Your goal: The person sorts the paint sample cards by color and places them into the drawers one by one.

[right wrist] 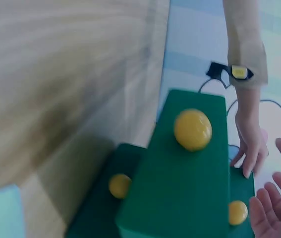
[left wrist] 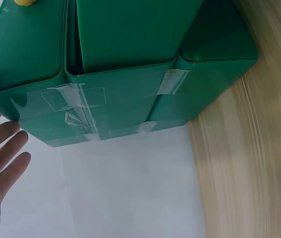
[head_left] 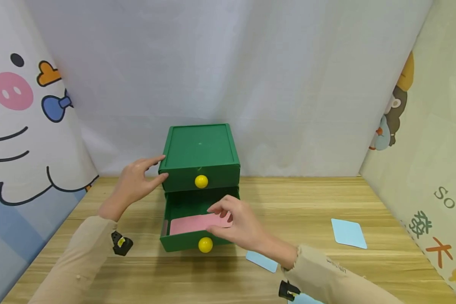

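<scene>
As right hand [head_left: 241,223] part-covers pink paper [head_left: 188,224], blue cards [head_left: 348,233] nearby, curtain [head_left: 289,93] behind

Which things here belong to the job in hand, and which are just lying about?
In the job:
cabinet, left hand at its corner
open drawer, right hand over it
pink card inside

Apparently just lying about:
blue cards on the table, in neither hand, though they may belong too

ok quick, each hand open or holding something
Left hand: open, touching the green cabinet.
Right hand: open, over the pulled-out drawer, nothing visibly held.
</scene>
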Demonstrator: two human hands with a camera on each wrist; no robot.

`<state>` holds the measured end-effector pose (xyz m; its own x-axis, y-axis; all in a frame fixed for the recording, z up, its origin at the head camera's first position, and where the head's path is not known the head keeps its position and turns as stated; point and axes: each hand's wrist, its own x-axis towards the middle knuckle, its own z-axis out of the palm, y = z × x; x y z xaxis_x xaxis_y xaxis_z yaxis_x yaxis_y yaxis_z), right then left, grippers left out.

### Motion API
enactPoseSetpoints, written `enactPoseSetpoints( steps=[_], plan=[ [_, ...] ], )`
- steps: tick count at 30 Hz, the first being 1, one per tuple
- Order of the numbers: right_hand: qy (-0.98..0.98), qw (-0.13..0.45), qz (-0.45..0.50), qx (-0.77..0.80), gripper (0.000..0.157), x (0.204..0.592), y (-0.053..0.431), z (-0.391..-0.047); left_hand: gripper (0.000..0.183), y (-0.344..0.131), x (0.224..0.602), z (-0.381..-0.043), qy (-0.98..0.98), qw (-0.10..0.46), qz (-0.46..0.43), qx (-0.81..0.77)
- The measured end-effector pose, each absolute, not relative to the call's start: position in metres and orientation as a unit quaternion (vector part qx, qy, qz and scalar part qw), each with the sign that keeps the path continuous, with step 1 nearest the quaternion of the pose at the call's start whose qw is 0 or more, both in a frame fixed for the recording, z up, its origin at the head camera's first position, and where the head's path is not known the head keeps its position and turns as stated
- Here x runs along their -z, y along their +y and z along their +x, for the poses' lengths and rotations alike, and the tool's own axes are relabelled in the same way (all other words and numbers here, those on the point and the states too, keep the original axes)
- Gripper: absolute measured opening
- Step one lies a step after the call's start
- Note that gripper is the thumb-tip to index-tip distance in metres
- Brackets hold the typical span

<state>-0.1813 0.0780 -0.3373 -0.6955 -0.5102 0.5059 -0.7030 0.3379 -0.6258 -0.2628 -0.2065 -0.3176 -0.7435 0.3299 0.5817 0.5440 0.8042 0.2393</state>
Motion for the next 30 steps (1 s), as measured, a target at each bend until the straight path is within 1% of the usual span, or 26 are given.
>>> enactPoseSetpoints(
  steps=[3,6,10,15,18,22,25,30],
  plan=[
    [-0.800,0.130,0.367,-0.457,0.025,0.349,0.079,-0.169,0.050,-0.207,0.318,-0.263,-0.910,0.270,-0.241,0.201],
    [-0.796,0.132,0.353,-0.473,0.025,0.363,0.077,-0.159,0.050,-0.208,0.319,-0.263,-0.910,0.272,-0.240,0.199],
    [-0.810,0.123,0.310,-0.482,0.024,0.383,0.072,-0.151,0.050,-0.208,0.319,-0.263,-0.911,0.270,-0.238,0.199],
    [-0.820,0.126,0.241,-0.503,0.021,0.399,0.065,-0.145,0.050,-0.208,0.319,-0.263,-0.911,0.270,-0.240,0.199],
    [-0.816,0.127,0.208,-0.524,0.023,0.405,0.062,-0.142,0.050,-0.208,0.319,-0.263,-0.910,0.272,-0.241,0.201],
    [-0.801,0.106,0.169,-0.564,0.027,0.412,0.056,-0.138,0.050,-0.208,0.319,-0.263,-0.910,0.271,-0.240,0.202],
    [-0.798,0.104,0.151,-0.574,0.026,0.417,0.051,-0.138,0.050,-0.207,0.319,-0.263,-0.913,0.264,-0.238,0.201],
    [-0.819,0.153,0.158,-0.530,0.021,0.424,0.045,-0.140,0.050,-0.207,0.319,-0.264,-0.913,0.260,-0.238,0.204]
  ],
)
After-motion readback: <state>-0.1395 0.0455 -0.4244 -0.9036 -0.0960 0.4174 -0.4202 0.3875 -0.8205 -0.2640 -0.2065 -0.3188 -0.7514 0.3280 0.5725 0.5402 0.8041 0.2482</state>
